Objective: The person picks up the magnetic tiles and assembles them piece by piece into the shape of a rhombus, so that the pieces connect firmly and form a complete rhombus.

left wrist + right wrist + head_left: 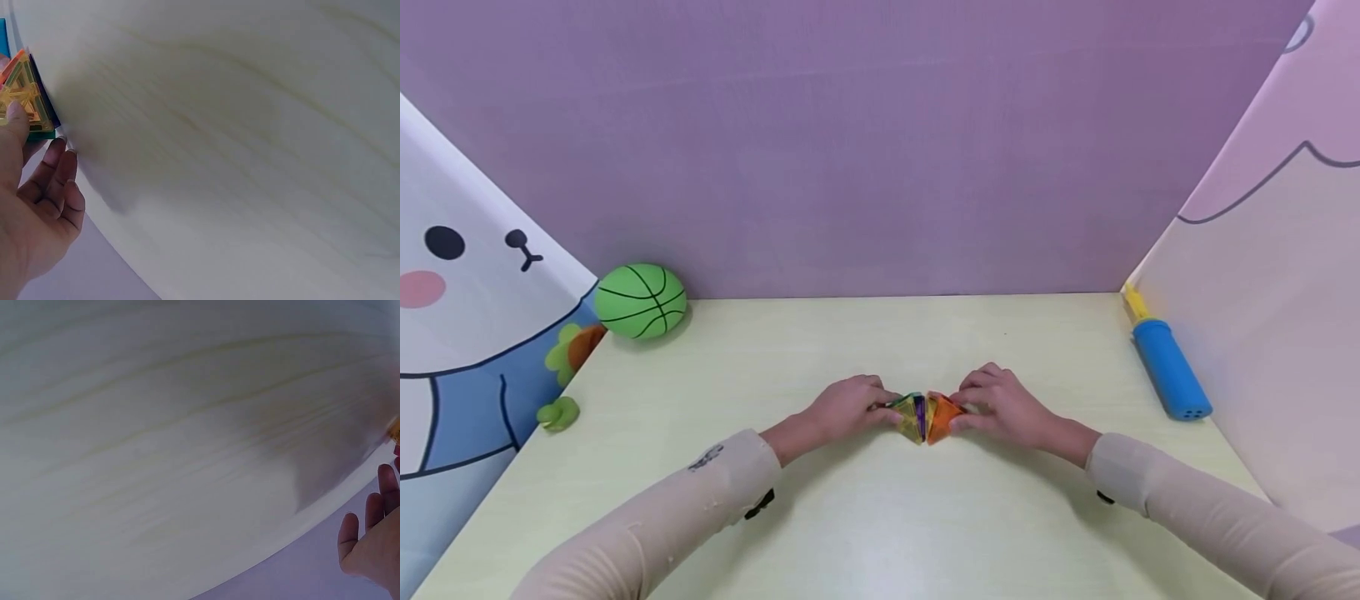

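head: both hands point(850, 408) pinch tiles point(927, 417) | left wrist: triangular tile faces

We see our right hand point(375, 540) at the lower right corner, fingers point(349, 534) extended upward beside the pale wood-grain table point(175, 437), over a purple backdrop point(294, 578).

The triangle tiles point(927, 415) look like clear, glossy plastic. The table point(880, 508) has a smooth, matt, pale wood-grain top. The pump point(1169, 368) is smooth plastic, and the ball point(640, 301) looks rubbery.
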Available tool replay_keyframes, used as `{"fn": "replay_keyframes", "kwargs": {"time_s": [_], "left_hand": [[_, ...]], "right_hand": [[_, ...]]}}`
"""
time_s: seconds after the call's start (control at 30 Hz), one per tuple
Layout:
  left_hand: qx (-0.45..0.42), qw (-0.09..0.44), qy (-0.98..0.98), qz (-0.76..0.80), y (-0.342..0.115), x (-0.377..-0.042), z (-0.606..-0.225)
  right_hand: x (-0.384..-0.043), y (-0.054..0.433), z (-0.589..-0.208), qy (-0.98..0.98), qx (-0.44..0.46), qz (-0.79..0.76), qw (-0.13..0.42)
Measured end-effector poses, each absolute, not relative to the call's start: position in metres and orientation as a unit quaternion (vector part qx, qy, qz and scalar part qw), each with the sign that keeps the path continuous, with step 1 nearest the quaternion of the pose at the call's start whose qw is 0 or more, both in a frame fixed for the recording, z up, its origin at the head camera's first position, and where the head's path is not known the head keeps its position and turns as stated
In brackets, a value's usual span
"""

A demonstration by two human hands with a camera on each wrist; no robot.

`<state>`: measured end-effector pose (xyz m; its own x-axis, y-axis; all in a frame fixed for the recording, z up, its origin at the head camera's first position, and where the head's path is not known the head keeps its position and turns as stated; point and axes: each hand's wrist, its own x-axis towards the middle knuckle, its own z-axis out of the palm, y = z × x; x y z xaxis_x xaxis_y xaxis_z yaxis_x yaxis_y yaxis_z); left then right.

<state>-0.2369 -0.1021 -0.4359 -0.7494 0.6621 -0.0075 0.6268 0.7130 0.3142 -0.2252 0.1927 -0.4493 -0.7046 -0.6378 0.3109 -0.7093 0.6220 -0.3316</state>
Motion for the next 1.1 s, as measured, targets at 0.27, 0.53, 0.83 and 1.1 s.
{"fn": "replay_keyframes", "kwargs": {"time_s": [0.27, 0.53, 0.83, 1.1], "left_hand": [[0.339, 0.058, 0.924, 0.165, -0.096, -0.235, -0.433], [0.318, 0.060, 0.931, 0.171, -0.086, -0.235, -0.431], [0.303, 0.135, 0.916, 0.226, -0.087, -0.237, -0.426], [0.324, 0.122, 0.905, 0.246, -0.085, -0.237, -0.430]], "right_hand": [[-0.226, 0.190, -0.446, -0.893, 0.377, 0.229, 0.089], [-0.227, 0.188, -0.444, -0.895, 0.372, 0.229, 0.092], [-0.225, 0.191, -0.441, -0.904, 0.362, 0.216, 0.075], [-0.225, 0.192, -0.443, -0.907, 0.359, 0.213, 0.061]]}}
